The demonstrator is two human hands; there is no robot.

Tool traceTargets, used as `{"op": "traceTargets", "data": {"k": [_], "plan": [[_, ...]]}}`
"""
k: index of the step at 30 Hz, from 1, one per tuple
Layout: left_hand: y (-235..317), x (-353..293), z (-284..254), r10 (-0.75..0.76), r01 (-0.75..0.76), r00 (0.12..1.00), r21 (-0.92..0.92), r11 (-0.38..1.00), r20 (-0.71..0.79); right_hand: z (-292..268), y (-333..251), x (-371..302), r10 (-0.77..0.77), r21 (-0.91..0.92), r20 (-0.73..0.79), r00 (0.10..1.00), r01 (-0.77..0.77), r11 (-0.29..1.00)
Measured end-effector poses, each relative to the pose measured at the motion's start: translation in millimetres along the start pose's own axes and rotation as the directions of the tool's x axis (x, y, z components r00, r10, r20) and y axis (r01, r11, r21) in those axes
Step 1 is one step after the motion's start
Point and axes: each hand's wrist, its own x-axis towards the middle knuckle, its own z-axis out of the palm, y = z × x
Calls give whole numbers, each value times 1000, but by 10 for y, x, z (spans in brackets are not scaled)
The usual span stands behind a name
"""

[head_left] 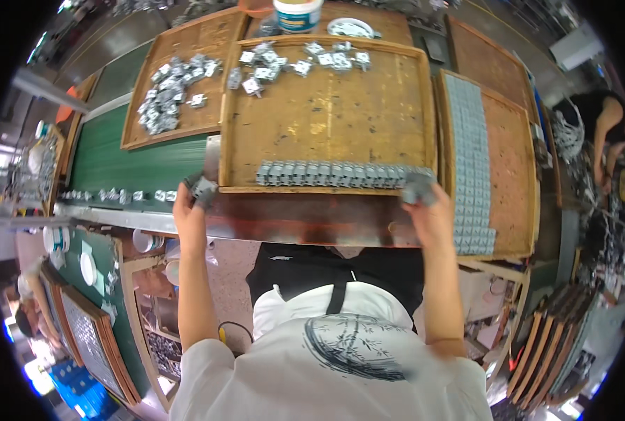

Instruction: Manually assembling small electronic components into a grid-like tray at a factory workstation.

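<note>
My left hand (pixel 192 202), with dark coverings on its fingertips, is closed on a small silvery metal part (pixel 204 189) beside the front left corner of a shallow wooden tray (pixel 326 133). Along the tray's front edge runs a tight row of similar metal parts (pixel 333 173). At the right end of that row is my right hand (pixel 428 203). Its grey-covered fingertips are drawn together and blurred, so whatever they hold is hidden. Loose metal parts (pixel 265 67) lie scattered at the tray's far side.
A second wooden tray (pixel 133 133) with a heap of parts stands left, over a green conveyor belt (pixel 102 161) carrying more parts. To the right, another tray (pixel 512 175) holds neat rows (pixel 469 154). A white bucket (pixel 297 15) stands behind; another person (pixel 603 123) is far right.
</note>
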Motion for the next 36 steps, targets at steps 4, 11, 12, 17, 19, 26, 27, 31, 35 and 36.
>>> {"op": "traceTargets", "data": {"k": [4,11,12,17,19,26,27,31,35,36], "plan": [[583,-596,858,-173,464,828,-479,745,533,857,174,-175,32,-13,77,997,-31,999],[691,-896,1539,-17,600,711,-594,536,703,965,166,-483,89,-38,126,988,-85,996],[694,-911,1538,-19,605,706,-589,536,708,912,104,-515,107,-116,152,983,-90,989],[707,-932,1541,21,623,667,-573,533,744,874,-95,-597,103,-176,248,963,-60,983],[706,-926,1537,9,631,642,-536,560,766,865,-145,-604,104,-195,272,957,-51,979],[790,-945,1510,-16,406,764,-461,789,645,651,-44,-475,112,-89,235,965,-93,992],[788,-936,1509,-18,405,764,-459,791,645,651,-35,-469,68,-80,236,969,-51,995],[779,-877,1448,85,258,805,-476,841,587,805,-117,-532,16,-173,226,974,24,985],[865,-858,1383,96,328,783,-538,776,615,844,-214,-611,-109,-333,302,947,212,919],[877,-856,1378,94,329,783,-538,776,615,820,-232,-616,-160,-523,372,914,349,778]]}}
